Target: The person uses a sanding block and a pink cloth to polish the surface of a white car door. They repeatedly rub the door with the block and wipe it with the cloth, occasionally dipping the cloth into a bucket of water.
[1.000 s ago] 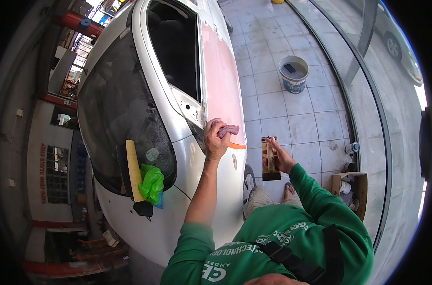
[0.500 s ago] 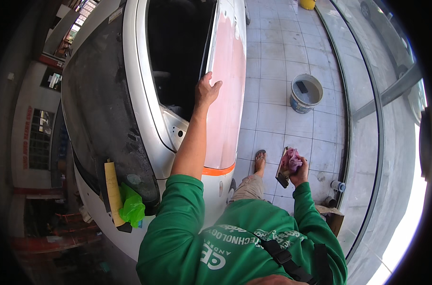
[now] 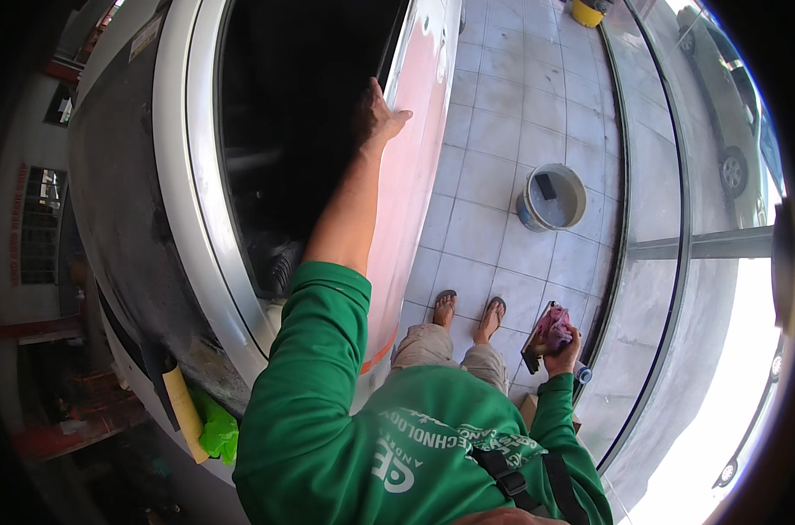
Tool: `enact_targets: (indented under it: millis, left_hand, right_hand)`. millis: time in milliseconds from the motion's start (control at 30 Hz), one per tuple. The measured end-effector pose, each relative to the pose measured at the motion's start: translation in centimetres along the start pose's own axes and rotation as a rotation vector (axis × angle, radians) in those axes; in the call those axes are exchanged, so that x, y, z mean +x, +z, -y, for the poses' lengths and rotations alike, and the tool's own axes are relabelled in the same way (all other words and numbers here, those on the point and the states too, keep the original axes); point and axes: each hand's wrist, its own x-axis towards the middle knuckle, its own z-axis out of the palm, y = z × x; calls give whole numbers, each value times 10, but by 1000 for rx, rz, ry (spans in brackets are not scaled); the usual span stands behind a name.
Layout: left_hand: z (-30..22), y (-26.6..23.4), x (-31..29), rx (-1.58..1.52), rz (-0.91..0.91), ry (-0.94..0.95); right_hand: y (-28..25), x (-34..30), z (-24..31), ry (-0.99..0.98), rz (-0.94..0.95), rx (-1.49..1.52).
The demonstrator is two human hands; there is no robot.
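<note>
Beside me stands a silver-white car (image 3: 180, 105), its door panel (image 3: 415, 149) covered with pinkish filler or primer. My left hand (image 3: 381, 118) rests on the door's window sill, fingers stretched toward the dark window opening and thumb apart on the outer side. It grips no loose object. Low on the right, my right hand (image 3: 562, 353) is closed around a crumpled pink-purple cloth (image 3: 555, 325) together with a dark flat piece (image 3: 532, 352), whose kind I cannot make out. The fingers are partly hidden behind the cloth.
A bucket (image 3: 527, 210) of greyish water with a dark rectangular block (image 3: 546, 186) stands on the tiled floor (image 3: 478, 179). Glass panels (image 3: 655, 201) run along the right. A yellow strip (image 3: 184, 411) and green plastic (image 3: 215, 429) lie on the car's front. A yellow container (image 3: 587, 12) stands far off.
I have stepped forward along the car, and both my feet now show. My left hand has slid farther along the sill. The cloth and dark piece stay in my right hand.
</note>
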Motion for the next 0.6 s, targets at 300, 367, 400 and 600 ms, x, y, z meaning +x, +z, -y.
enact_targets:
  millis: [300, 367, 400, 600]
  left_hand:
    - [-49, -8, 29, 65, -14, -309]
    - [-59, -7, 30, 120, -38, -323]
    - [-63, -6, 30, 131, -70, -333]
    - [-70, -2, 30, 188, -48, -413]
  right_hand:
    - [55, 68, 20, 117, 156, -6]
    - [62, 77, 30, 118, 163, -19]
    - [64, 81, 35, 119, 170, -23]
    - [60, 102, 69, 139, 159, -75]
